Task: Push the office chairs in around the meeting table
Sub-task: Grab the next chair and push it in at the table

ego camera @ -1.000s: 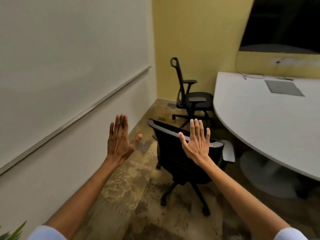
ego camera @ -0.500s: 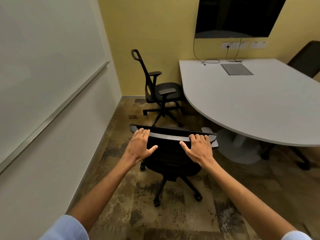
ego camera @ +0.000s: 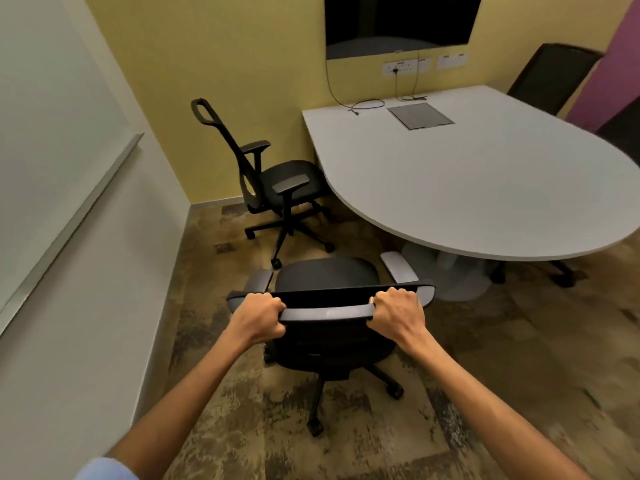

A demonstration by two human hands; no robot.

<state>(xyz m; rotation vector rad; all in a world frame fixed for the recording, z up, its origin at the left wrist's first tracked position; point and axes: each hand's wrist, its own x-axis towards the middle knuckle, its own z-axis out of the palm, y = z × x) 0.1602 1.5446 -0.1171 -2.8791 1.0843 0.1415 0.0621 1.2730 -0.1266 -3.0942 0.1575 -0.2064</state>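
Note:
A black office chair stands right in front of me, its seat facing the white meeting table. My left hand and my right hand are both closed around the top bar of its backrest, one near each end. The chair sits a short way off the table's rounded near edge. A second black chair with a tall headrest stands farther back by the yellow wall, turned sideways with its seat close to the table's left edge.
A white wall with a whiteboard rail runs close along the left. A dark screen hangs over the table's far end, with cables on the tabletop. Two more dark chairs stand at the far right. The table's white pedestal base is beyond the near chair.
My hands went from raised and spread, to resting on the backrest top, to gripping it. The view has swung right and closer to the chair and table.

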